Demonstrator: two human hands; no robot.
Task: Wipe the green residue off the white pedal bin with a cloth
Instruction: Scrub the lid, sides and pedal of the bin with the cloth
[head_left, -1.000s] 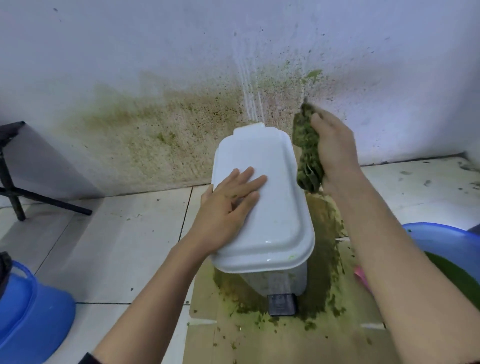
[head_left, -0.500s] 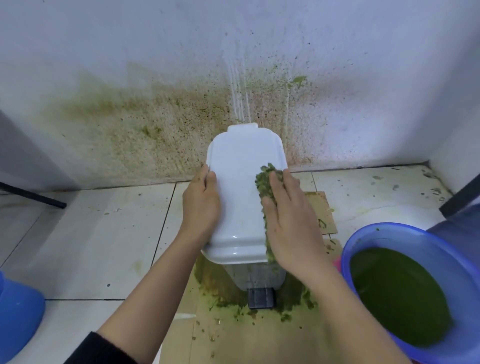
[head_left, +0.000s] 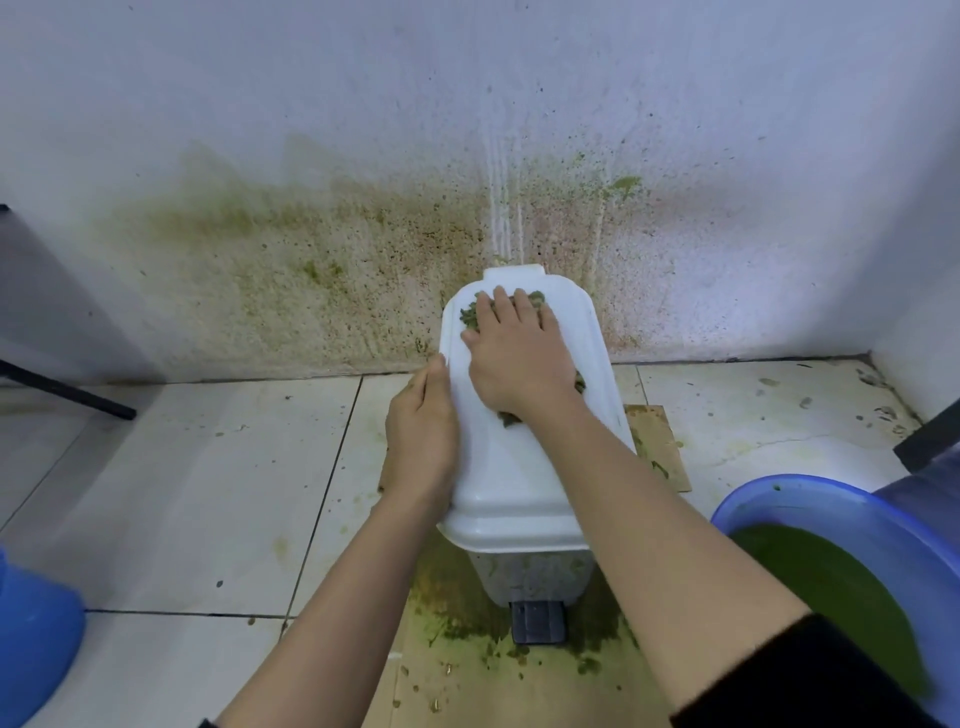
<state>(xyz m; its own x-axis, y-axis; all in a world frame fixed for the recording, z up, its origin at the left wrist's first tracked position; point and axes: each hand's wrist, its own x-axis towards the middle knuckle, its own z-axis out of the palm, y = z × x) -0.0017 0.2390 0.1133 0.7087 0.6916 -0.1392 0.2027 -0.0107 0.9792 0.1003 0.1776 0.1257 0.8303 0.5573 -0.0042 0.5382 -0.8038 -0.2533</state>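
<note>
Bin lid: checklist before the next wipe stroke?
1. Cloth pinned: ok, right hand presses it flat at the far end of the lid.
2. Bracing: ok, left hand lies against the lid's left edge; its grip is hidden.
3. Lid near end: ok, looks white.
4. Lid under the right hand: cannot tell, covered.
5. Bin front below the lid: not ok, green specks.
6. Cloth clean: not ok, green all over; basin of green liquid stands to the right.
</note>
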